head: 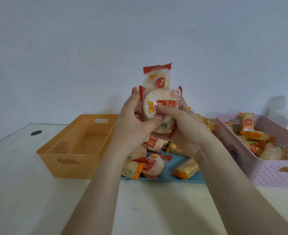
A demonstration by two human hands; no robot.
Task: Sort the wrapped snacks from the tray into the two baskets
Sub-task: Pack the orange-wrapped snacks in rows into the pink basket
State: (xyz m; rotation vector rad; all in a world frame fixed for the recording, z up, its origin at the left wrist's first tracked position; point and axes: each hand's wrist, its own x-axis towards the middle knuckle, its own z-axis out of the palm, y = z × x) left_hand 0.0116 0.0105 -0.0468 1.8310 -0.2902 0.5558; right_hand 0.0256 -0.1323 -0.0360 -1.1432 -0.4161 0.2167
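Red-wrapped snacks (160,106) | raised over tray (167,180) | left hand (131,128), right hand (189,133) both gripping them

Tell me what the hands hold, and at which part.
A bunch of red-wrapped round rice crackers: the left hand grips its left side, the right hand its right side.

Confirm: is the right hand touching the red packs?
Touching. Head view: the right hand pinches the red packs, thumb pressed on the front one.

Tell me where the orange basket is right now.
In the head view, the orange basket stands on the table, at the left, just left of the blue tray.
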